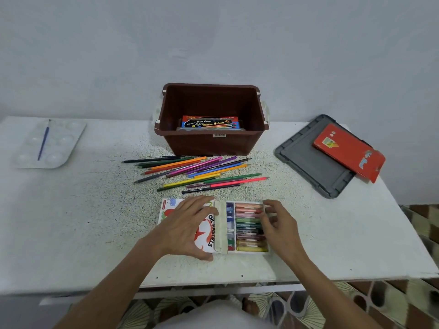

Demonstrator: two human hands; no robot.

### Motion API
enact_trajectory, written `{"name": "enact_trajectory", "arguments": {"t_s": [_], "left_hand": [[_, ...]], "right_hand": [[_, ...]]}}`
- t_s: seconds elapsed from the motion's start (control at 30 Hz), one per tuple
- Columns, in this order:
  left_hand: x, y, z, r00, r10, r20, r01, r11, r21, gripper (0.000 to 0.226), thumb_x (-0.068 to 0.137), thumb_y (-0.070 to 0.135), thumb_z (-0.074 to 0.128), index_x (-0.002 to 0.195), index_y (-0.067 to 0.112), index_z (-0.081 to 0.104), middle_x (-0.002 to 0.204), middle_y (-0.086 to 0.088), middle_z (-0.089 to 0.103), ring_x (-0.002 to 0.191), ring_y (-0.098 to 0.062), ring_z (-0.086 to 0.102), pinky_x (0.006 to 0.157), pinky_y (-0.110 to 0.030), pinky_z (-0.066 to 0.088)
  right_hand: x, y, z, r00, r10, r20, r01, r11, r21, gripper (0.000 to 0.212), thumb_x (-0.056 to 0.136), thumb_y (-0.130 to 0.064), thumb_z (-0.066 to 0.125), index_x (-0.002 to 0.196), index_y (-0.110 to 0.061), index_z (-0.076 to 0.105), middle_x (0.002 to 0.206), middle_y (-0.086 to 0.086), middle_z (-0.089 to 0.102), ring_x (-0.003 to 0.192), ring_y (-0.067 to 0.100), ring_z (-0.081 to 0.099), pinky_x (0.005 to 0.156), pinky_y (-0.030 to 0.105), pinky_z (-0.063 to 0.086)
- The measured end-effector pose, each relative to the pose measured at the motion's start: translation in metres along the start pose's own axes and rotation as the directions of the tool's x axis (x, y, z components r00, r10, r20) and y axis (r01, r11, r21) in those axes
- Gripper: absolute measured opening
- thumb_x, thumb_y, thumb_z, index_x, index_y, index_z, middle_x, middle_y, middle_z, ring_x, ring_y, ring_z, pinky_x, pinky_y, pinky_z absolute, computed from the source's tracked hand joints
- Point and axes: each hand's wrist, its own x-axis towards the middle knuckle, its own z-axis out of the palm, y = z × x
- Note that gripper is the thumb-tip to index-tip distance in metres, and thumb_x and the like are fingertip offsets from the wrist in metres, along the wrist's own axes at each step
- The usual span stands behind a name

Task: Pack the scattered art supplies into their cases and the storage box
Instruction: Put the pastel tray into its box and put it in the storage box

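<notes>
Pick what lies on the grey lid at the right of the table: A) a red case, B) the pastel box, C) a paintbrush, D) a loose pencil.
A: the red case lies flat on the grey lid, with its near end overhanging the lid's right edge.

Home room, patterned floor (401, 302), plain wall (213, 34)
</notes>
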Motion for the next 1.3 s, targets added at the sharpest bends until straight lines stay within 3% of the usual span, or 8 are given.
{"name": "enact_trajectory", "arguments": {"t_s": [0.13,0.3,0.47,0.57,0.67,0.87,1.1,1.3], "left_hand": [[0.000,0.002,0.001,1.000,0.003,-0.003,-0.003,1.000,-0.004,0.102,0.060,0.085,0.062,0.143,0.036,0.028,0.161,0.009,0.004,0.145,-0.010,-0.002,0.113,-0.025,-0.005],[0.000,0.005,0.001,1.000,0.001,-0.004,-0.001,1.000,0.002,0.103,0.061,0.085,0.062,0.144,0.036,0.027,0.161,0.010,0.002,0.145,-0.009,-0.005,0.111,-0.024,-0.008],[0.000,0.005,0.004,0.999,0.005,-0.031,-0.006,1.000,-0.011,0.102,0.060,0.084,0.063,0.143,0.033,0.031,0.161,0.007,0.007,0.146,-0.011,0.001,0.113,-0.025,-0.006],[0.000,0.005,0.004,1.000,-0.001,-0.028,0.001,1.000,-0.012,0.103,0.060,0.085,0.063,0.144,0.034,0.030,0.161,0.008,0.006,0.147,-0.012,0.002,0.114,-0.026,-0.002],[0.001,0.004,0.004,0.999,-0.002,-0.032,0.001,1.000,-0.023,0.102,0.060,0.084,0.063,0.143,0.035,0.030,0.161,0.009,0.005,0.146,-0.012,0.001,0.113,-0.025,0.000],[0.001,0.003,0.006,1.000,0.003,-0.024,-0.004,1.000,-0.023,0.103,0.060,0.084,0.063,0.143,0.034,0.028,0.160,0.009,0.005,0.146,-0.012,0.002,0.115,-0.030,0.007],[0.003,0.002,0.006,1.000,0.004,-0.014,-0.004,0.998,-0.062,0.103,0.059,0.080,0.067,0.141,0.033,0.027,0.156,0.008,0.009,0.144,-0.011,0.005,0.116,-0.033,0.019],[0.007,0.005,0.009,1.000,0.023,-0.013,-0.024,0.998,-0.051,0.104,0.059,0.080,0.066,0.142,0.029,0.029,0.157,0.005,0.010,0.145,-0.015,0.005,0.117,-0.034,0.017]], "right_hand": [[-0.008,-0.019,0.013,0.999,-0.001,0.037,-0.004,0.993,0.115,0.025,0.100,-0.015,0.054,0.120,-0.030,0.052,0.103,-0.022,0.060,0.088,-0.007,0.062,0.069,0.016,0.054],[-0.012,-0.034,0.030,0.997,0.009,0.073,-0.024,0.979,0.200,0.029,0.099,-0.008,0.050,0.118,-0.031,0.053,0.104,-0.022,0.064,0.093,-0.006,0.062,0.074,0.019,0.054],[-0.013,-0.036,0.043,0.988,0.084,0.130,-0.120,0.946,0.300,0.042,0.098,-0.002,0.044,0.116,-0.038,0.054,0.111,-0.006,0.068,0.101,0.009,0.066,0.089,0.040,0.056],[-0.013,-0.036,0.043,0.982,0.108,0.154,-0.158,0.916,0.368,0.039,0.099,0.002,0.042,0.123,-0.028,0.054,0.113,0.001,0.068,0.098,0.011,0.067,0.092,0.042,0.056],[-0.015,-0.036,0.042,0.985,0.072,0.154,-0.122,0.931,0.343,0.041,0.099,0.000,0.043,0.123,-0.032,0.055,0.114,-0.005,0.068,0.105,0.010,0.065,0.093,0.044,0.055],[-0.014,-0.036,0.035,0.972,0.072,0.224,-0.153,0.918,0.366,0.043,0.100,0.000,0.044,0.123,-0.035,0.054,0.124,-0.013,0.061,0.106,-0.003,0.061,0.087,0.025,0.055],[-0.014,-0.045,0.039,0.959,0.080,0.272,-0.199,0.874,0.444,0.044,0.100,-0.003,0.045,0.134,-0.030,0.051,0.132,-0.017,0.058,0.122,0.003,0.054,0.105,0.038,0.048],[-0.015,-0.050,0.040,0.956,0.061,0.285,-0.186,0.880,0.438,0.052,0.099,0.004,0.042,0.129,-0.037,0.049,0.124,-0.023,0.059,0.113,-0.007,0.057,0.098,0.026,0.051]]}}
